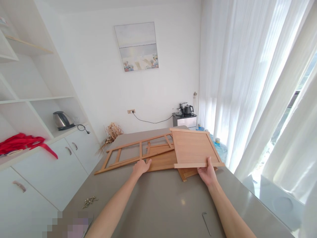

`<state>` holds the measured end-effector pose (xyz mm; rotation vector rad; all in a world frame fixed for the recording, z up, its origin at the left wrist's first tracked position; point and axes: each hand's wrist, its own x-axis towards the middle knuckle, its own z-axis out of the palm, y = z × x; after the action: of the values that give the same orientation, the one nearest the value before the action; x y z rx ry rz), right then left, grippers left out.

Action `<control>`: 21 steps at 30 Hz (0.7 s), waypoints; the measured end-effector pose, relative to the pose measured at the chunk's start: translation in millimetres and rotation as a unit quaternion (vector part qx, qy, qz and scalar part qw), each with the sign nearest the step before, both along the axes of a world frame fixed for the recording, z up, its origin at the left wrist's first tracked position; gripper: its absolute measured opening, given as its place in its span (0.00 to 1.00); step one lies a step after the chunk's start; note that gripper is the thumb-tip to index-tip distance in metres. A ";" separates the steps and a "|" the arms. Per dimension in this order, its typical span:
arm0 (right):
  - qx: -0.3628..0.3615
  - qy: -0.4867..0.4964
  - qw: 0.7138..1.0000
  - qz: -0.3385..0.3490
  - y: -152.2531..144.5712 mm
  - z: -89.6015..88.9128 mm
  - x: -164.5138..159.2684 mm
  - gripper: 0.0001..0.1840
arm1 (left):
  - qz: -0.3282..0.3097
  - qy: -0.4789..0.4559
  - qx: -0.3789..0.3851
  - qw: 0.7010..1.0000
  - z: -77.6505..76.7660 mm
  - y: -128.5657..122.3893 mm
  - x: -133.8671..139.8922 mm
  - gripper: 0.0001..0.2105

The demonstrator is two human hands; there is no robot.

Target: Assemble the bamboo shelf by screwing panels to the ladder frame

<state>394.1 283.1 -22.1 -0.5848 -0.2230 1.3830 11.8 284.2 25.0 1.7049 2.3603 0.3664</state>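
My right hand grips the near edge of a flat wooden shelf panel, thumb on top and fingers underneath. The panel is raised and tilted above other wooden pieces. My left hand is closed at the near rail of a ladder-shaped wooden frame, its fingers partly hidden and its thumb pointing right. Beneath the frame and panel lies another wooden board. A further wooden piece sticks out under the raised panel.
On the grey table, a small pile of screws lies at the left and an Allen key near the front right. Dried stalks stand beyond the far left edge. White cabinets flank the left, curtains the right.
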 end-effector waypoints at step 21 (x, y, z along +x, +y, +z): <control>-0.090 -0.179 0.974 0.108 -35.2 26.3 -5.8 0.21 | -0.069 -0.687 -0.085 0.718 -14.7 -106.3 101.5 0.14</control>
<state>388.3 247.9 4.1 -0.9859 -0.4647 1.5097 113.3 177.9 10.3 0.8440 1.0640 0.9219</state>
